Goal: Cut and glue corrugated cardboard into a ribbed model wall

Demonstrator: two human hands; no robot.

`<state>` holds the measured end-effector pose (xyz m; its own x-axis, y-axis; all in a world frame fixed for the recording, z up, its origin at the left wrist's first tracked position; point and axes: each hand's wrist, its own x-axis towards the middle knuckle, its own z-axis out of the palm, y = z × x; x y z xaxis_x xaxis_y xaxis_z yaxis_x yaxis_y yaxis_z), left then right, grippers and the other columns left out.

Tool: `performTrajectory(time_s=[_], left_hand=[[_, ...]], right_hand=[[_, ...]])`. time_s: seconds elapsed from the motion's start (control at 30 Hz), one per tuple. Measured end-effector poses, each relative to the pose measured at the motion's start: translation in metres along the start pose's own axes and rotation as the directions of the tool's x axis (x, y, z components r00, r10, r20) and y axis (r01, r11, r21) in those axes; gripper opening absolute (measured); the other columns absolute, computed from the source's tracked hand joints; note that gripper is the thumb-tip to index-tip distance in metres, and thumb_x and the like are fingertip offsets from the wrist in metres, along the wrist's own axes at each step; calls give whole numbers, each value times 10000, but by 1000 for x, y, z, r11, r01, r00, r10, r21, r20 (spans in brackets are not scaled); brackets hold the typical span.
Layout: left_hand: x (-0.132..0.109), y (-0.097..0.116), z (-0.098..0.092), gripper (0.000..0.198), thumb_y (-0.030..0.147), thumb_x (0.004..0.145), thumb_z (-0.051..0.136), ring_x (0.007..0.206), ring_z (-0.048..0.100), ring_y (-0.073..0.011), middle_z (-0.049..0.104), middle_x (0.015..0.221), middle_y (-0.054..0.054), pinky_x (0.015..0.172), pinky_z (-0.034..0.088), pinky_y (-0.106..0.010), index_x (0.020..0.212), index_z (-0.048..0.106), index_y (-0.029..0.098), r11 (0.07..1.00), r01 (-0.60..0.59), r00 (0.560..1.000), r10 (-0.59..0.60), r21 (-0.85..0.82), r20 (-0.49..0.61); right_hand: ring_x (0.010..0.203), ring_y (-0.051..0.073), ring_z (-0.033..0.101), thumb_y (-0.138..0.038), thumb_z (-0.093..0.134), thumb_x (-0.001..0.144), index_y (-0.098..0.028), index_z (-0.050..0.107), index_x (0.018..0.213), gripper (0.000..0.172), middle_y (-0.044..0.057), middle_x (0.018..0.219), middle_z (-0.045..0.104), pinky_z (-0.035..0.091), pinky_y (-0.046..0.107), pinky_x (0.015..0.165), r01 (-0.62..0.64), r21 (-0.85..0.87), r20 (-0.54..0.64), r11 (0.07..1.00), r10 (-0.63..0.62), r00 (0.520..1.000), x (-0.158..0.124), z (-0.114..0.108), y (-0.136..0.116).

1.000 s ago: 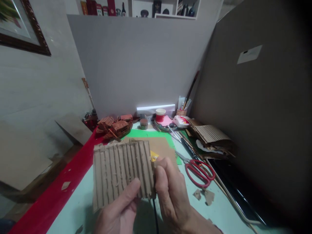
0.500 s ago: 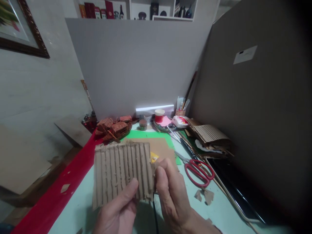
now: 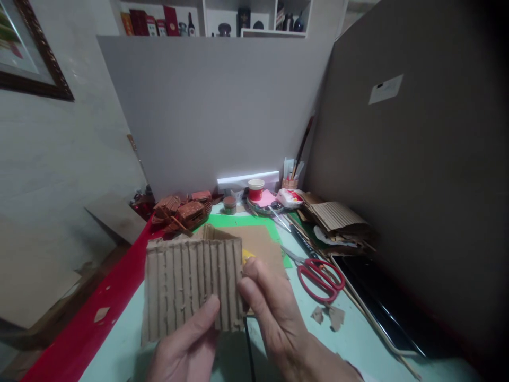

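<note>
A ribbed sheet of corrugated cardboard (image 3: 186, 284) is held up in front of me above the pale green table (image 3: 358, 339). My left hand (image 3: 186, 345) grips its lower edge, thumb pressed on the ribbed face. My right hand (image 3: 274, 313) is closed at the sheet's right edge, fingers curled together; a thin black rod or cord (image 3: 248, 350) runs down from under it. What the right fingers pinch is hidden.
Red-handled scissors (image 3: 318, 273) lie to the right, small cardboard scraps (image 3: 328, 315) near them. A green mat with a brown card (image 3: 258, 239), brown model pieces (image 3: 181, 212), a red cup (image 3: 255, 189), brushes (image 3: 296, 159), stacked corrugated card (image 3: 336, 217) and grey boards (image 3: 214, 111) stand behind.
The cardboard sheet and both hands have shifted slightly left and down in view; the camera has tilted a little. The grips look unchanged.
</note>
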<state>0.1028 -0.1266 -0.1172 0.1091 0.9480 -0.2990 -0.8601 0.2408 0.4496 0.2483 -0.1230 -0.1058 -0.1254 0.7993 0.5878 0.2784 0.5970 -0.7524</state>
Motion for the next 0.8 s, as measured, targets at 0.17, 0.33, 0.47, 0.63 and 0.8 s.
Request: performTrajectory(time_s=[0.17, 0.33, 0.47, 0.63, 0.8], left_hand=[[4, 2, -7, 569, -30, 904, 527, 1095, 724, -210, 807, 1093, -58, 1038, 501, -311, 1307, 661, 349, 991, 129, 977, -123, -26, 173], [6, 4, -12, 580, -41, 920, 485, 1117, 712, -201, 806, 1101, -49, 1104, 436, -336, 1322, 651, 342, 984, 174, 956, -159, -43, 246], [8, 3, -12, 588, -40, 941, 442, 1116, 712, -193, 807, 1096, -53, 1121, 417, -355, 1368, 612, 327, 988, 152, 944, -135, -34, 301], [5, 1, -6, 577, -6, 921, 498, 1154, 692, -252, 792, 1123, -102, 1106, 443, -428, 1422, 562, 273, 989, 147, 940, -149, 30, 307], [1, 4, 10, 669, 16, 904, 552, 1146, 695, -279, 792, 1123, -112, 1101, 449, -473, 1511, 430, 269, 992, 118, 979, -123, 44, 164]], right_hand=[[675, 139, 466, -183, 354, 1007, -235, 412, 798, 223, -22, 731, 440, 382, 283, 633, 69, 50, -43, 996, -67, 997, -3, 3, 6], [621, 135, 443, -230, 339, 1017, -240, 395, 775, 248, -31, 690, 406, 362, 283, 585, 106, 80, -95, 991, -98, 991, -6, 9, 18], [608, 158, 468, -318, 329, 1026, -254, 388, 753, 286, -16, 671, 433, 389, 299, 571, 50, 84, -96, 995, -42, 995, -6, 8, 16], [579, 180, 508, -422, 397, 1000, -268, 393, 706, 332, -4, 617, 487, 431, 312, 554, -2, 139, -119, 990, 19, 993, -3, 6, 5], [616, 137, 504, -285, 330, 1035, -244, 434, 733, 322, -20, 666, 496, 433, 266, 593, -53, 139, -84, 989, 65, 994, -1, 1, -2]])
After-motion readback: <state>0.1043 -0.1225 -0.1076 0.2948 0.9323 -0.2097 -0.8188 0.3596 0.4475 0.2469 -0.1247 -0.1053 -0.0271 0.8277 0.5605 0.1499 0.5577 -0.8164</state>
